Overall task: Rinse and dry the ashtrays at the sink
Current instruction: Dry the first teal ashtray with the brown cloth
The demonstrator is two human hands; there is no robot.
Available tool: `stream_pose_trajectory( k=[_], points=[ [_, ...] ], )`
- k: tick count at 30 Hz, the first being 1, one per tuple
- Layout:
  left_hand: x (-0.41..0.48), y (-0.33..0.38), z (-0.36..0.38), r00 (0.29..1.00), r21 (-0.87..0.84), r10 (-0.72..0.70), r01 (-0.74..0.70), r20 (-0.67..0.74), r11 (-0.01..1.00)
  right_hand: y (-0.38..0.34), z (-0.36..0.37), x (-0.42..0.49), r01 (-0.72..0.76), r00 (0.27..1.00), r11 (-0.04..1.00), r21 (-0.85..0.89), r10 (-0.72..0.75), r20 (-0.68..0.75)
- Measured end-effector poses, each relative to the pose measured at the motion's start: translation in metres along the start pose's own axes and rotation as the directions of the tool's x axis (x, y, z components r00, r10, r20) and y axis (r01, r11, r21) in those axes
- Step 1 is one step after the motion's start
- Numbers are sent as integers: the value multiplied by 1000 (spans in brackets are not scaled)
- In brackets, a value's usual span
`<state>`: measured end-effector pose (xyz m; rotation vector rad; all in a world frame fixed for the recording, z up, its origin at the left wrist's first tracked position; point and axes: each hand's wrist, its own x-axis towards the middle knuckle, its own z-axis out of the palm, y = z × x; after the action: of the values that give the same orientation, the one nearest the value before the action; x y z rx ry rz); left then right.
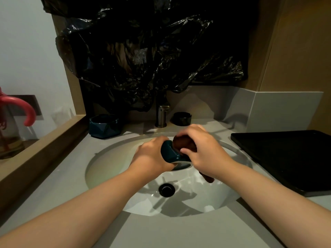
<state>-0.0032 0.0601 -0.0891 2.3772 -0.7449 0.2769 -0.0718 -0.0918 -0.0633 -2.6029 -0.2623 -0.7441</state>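
Observation:
Over the white sink basin (pixel 111 176), my left hand (pixel 150 154) grips a dark teal ashtray (pixel 170 154), tilted on its side. My right hand (pixel 202 151) holds a brown cloth (pixel 184 143) bunched against the ashtray's upper side; a tail of the cloth hangs below my wrist. A second teal ashtray (pixel 103 126) sits on the counter left of the tap (pixel 162 115). A black round ashtray (pixel 182 119) stands right of the tap. No water runs from the tap.
A black tray (pixel 286 158) lies on the counter at the right. Black plastic sheeting (pixel 143 51) covers the wall behind the tap. The black drain (pixel 166 189) sits in the basin. A pink-handled bottle (pixel 10 122) stands on the left ledge.

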Motion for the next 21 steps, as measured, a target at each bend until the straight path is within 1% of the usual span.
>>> stream_pose_trajectory(
  k=[1,2,5,6,7,10,11,12,13,14,16,17,18,19,20,21],
  points=[
    [0,1,0,1000,-1,-1,1,3,1000,1,0,0,42,999,999,-24,-42,-2],
    [0,1,0,1000,-2,-4,4,4,1000,3,0,1,45,999,998,-33,-45,-16],
    [0,1,-1,1000,-29,-21,20,-11,999,14,-1,5,-92,993,995,-24,90,-75],
    [0,0,-1,1000,-38,-24,24,-15,999,16,-2,5,-108,992,994,-31,106,-73],
    [0,1,-1,1000,-40,-25,25,-17,999,15,-1,4,-78,995,996,-38,75,-67],
    [-2,1,-3,998,-83,-30,25,-54,996,8,2,-1,108,988,991,-83,-116,-99],
    [-2,1,-3,996,-118,-29,19,-81,993,8,2,-1,128,982,988,-92,-139,-131],
    [-3,2,-3,994,-151,-22,5,-108,988,9,2,0,115,977,991,-64,-125,-172],
    [-3,2,-3,992,-177,-15,-8,-126,984,11,2,2,63,977,998,5,-60,-204],
    [-4,3,-3,991,-200,-14,-13,-135,980,14,1,4,-21,977,995,100,42,-211],
    [-4,4,-2,988,-241,-33,-4,-148,971,20,1,6,-190,954,945,266,242,-178],
    [-3,4,-2,987,-252,-45,4,-155,968,23,3,7,-230,939,926,300,292,-182],
    [-3,3,-2,986,-256,-55,14,-156,967,24,4,7,-238,930,923,303,306,-202],
    [-2,3,-2,986,-258,-62,21,-155,966,21,4,6,-215,931,934,284,284,-230],
    [-2,2,-2,986,-261,-68,26,-153,965,17,5,5,-159,938,957,241,222,-265],
    [-1,1,-2,986,-265,-73,31,-148,964,13,5,3,-76,946,983,168,125,-299]
  ],
)
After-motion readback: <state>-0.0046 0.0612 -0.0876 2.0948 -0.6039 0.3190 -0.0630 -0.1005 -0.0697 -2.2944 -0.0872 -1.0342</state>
